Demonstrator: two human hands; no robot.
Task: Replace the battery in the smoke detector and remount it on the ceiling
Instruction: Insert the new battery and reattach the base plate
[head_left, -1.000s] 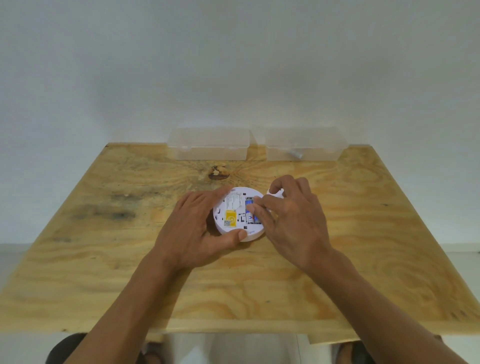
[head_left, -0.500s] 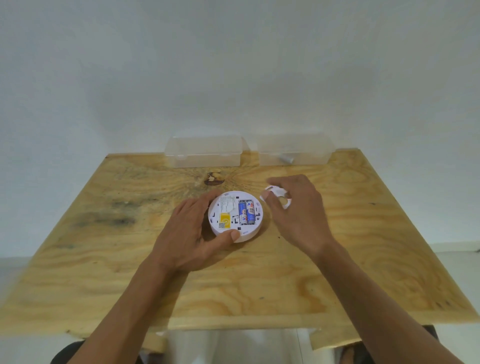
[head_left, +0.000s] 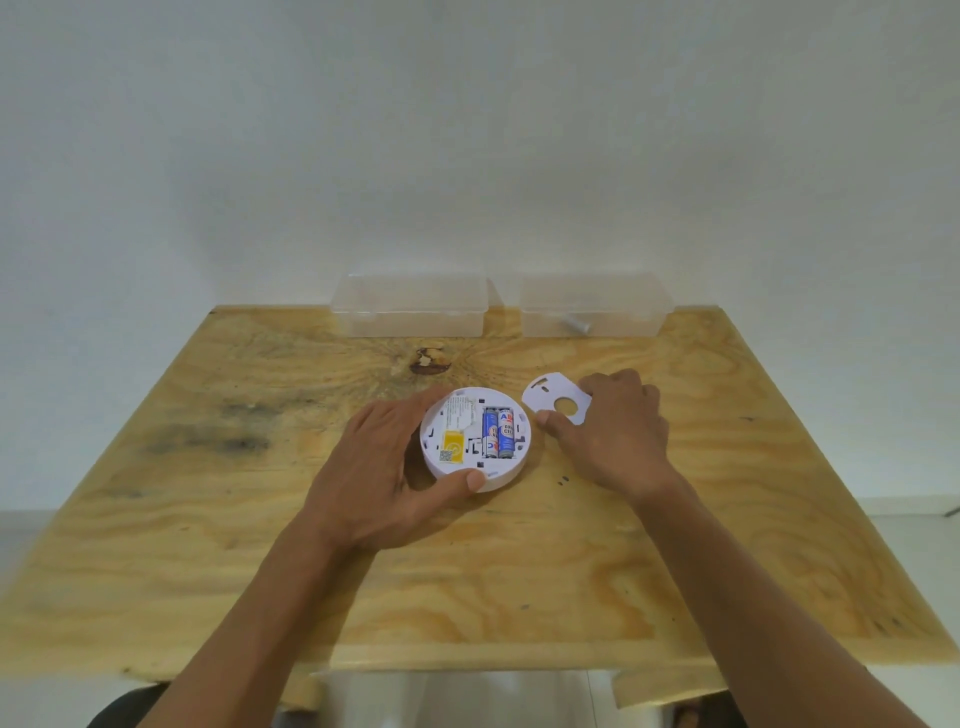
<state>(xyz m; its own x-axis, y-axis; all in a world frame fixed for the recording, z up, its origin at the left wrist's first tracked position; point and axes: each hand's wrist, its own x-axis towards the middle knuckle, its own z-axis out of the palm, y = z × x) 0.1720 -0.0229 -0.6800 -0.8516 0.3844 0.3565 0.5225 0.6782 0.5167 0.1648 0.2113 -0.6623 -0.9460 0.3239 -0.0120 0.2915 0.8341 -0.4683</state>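
The right hand (head_left: 615, 431) has left the battery bay and now lies on the white plate (head_left: 555, 404), fingers closed on its edge, right of centre. The left hand (head_left: 379, 467) clasps the detector (head_left: 475, 432) at mid-frame on the table (head_left: 208, 519), back up. Both batteries (head_left: 497, 432) appear seated, so fitting the plate is judged next.

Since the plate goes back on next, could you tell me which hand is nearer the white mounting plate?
Right. The right hand holds the white mounting plate; the left hand grips the smoke detector beside it.

The right battery (head_left: 506, 434) in the smoke detector (head_left: 475, 438) reads "AB" and "DRY CELL"; the yellow sticker (head_left: 451, 446) carries a QR code.
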